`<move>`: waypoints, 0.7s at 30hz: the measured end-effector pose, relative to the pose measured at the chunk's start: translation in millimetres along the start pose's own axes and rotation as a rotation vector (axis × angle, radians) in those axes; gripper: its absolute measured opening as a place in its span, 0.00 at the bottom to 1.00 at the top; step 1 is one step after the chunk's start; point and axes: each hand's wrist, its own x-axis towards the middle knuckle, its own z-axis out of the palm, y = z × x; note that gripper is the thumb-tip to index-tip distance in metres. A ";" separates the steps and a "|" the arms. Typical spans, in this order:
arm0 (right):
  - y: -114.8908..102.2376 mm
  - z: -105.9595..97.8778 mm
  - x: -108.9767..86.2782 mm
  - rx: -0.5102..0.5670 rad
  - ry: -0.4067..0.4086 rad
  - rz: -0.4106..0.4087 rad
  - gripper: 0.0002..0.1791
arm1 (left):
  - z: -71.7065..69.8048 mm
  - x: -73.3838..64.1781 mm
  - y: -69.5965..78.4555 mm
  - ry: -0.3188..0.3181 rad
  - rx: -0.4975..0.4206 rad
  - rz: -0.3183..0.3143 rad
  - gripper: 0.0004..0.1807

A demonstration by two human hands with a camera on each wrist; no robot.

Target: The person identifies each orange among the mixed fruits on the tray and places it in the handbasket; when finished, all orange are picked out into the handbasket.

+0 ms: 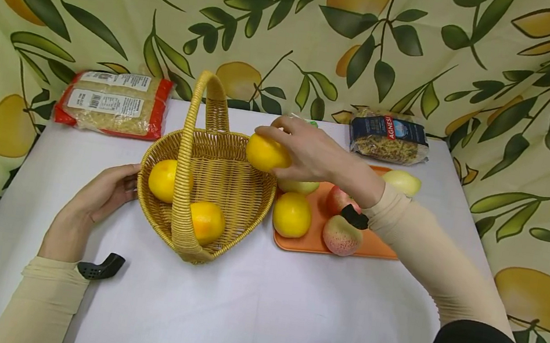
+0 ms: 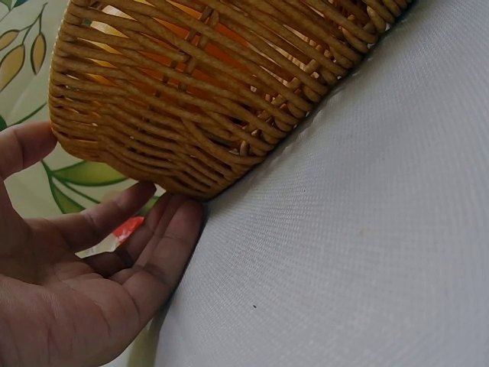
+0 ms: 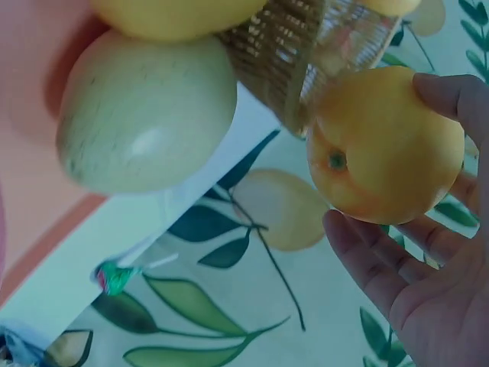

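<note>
My right hand (image 1: 311, 152) holds an orange (image 1: 265, 154) between thumb and fingers, above the right rim of a heart-shaped wicker basket (image 1: 224, 173). In the right wrist view, this orange (image 3: 386, 145) shows its green stem spot, with the thumb on top and fingertips below. Two more oranges lie inside the basket, one at the left (image 1: 162, 179) and one near the front (image 1: 208, 223), partly behind the tall handle. With its fingers, my left hand (image 1: 105, 191) touches the basket's left side. Seen from the left wrist, those fingers (image 2: 172, 237) rest against the lower wicker wall.
Right of the basket, an orange tray (image 1: 320, 201) bears another orange (image 1: 292, 215), a pale green fruit (image 3: 149, 115), a red fruit (image 1: 338, 199), a speckled peach (image 1: 343, 237) and a yellow-green fruit (image 1: 402, 182). Behind stand a red-edged bag (image 1: 112, 105) and a pasta bag (image 1: 390, 138).
</note>
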 end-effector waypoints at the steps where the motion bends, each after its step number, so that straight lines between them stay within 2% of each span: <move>1: -2.4 1.6 2.1 -0.003 -0.010 -0.005 0.38 | 0.0 0.0 -0.1 -0.003 -0.002 0.003 0.13; 10: -22.5 15.3 19.0 -0.006 -0.099 -0.042 0.40 | -0.1 -0.1 -0.8 -0.008 -0.005 0.012 0.13; 21: -35.9 30.9 38.4 -0.026 -0.121 -0.075 0.39 | 0.0 -0.4 0.6 -0.019 -0.013 0.018 0.13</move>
